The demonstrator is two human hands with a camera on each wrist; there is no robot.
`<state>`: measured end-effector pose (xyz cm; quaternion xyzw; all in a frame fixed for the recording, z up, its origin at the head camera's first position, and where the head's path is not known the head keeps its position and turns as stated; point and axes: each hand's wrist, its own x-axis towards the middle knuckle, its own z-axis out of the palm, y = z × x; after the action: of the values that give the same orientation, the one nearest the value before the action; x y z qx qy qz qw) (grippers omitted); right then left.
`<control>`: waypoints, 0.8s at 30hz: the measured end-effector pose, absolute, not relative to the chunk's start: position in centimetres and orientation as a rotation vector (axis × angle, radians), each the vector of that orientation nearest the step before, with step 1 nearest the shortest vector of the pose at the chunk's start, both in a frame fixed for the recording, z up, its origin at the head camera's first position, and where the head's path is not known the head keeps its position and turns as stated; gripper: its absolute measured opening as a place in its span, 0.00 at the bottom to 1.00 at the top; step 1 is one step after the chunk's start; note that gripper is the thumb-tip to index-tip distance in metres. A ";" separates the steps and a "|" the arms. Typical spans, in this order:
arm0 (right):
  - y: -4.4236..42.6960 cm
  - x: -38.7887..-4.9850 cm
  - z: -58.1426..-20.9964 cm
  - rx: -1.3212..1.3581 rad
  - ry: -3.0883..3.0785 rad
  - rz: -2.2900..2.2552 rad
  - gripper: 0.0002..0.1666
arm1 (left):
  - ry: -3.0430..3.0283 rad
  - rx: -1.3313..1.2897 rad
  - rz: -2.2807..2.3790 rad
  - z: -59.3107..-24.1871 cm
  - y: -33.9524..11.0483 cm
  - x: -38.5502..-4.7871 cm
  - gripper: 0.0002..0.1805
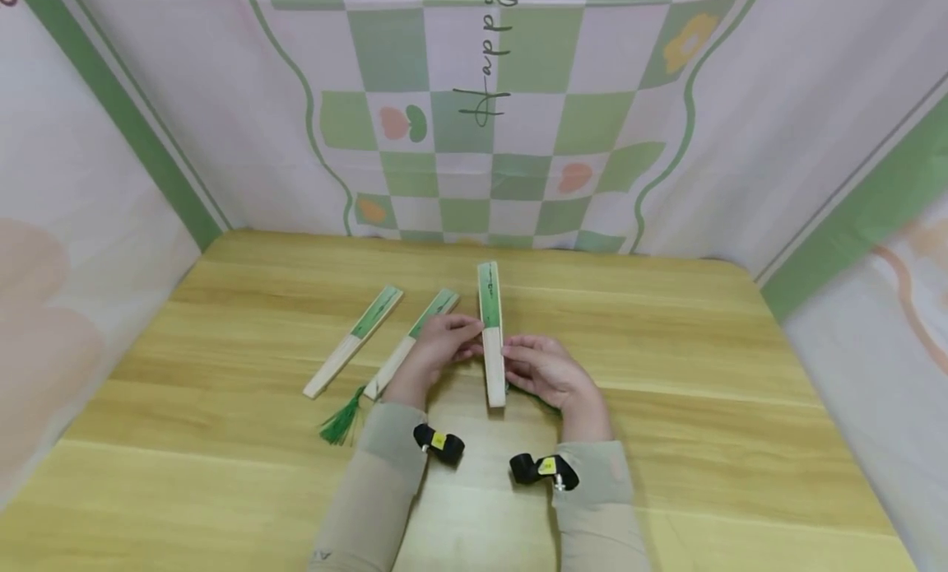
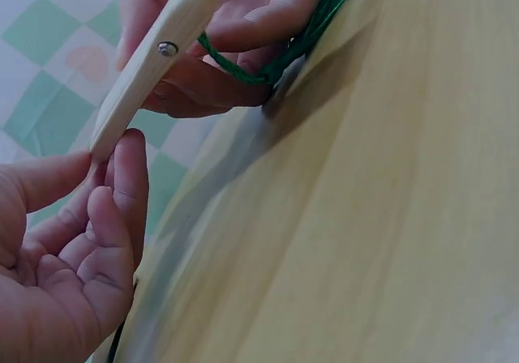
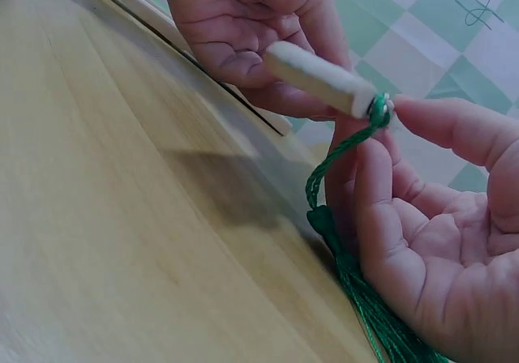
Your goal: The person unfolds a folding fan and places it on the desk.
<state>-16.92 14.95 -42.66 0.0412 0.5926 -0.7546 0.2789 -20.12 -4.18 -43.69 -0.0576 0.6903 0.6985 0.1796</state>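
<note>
A folded hand fan (image 1: 492, 366) with pale wooden sticks and a green printed upper part is held upright above the table. My left hand (image 1: 437, 346) pinches its left side between thumb and fingers. From the right, my right hand (image 1: 548, 373) grips the other side, thumb and fingertips close to the metal rivet. That rivet shows on the fan's guard stick (image 2: 134, 91) in the left wrist view. A green tassel (image 3: 345, 270) hangs on a cord from the fan's lower end in the right wrist view, beside the right hand's fingers.
Two more folded fans lie slantwise on the wooden table (image 1: 711, 440): one fan (image 1: 336, 362) farther left, another fan (image 1: 388, 370) partly behind my left hand. A green tassel (image 1: 341, 422) lies by their lower ends. Patterned cloth (image 1: 415, 53) hangs along the table's back edge.
</note>
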 end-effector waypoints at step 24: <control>14.8 -16.8 -42.8 0.051 1.494 -2.072 0.07 | 1.853 -0.138 2.044 -44.0 -4.3 -20.0 0.15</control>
<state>-16.83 14.79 -42.76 0.0192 0.5598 -0.7762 0.2893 -20.03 -4.29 -43.98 -0.0489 0.6588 0.7267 0.1885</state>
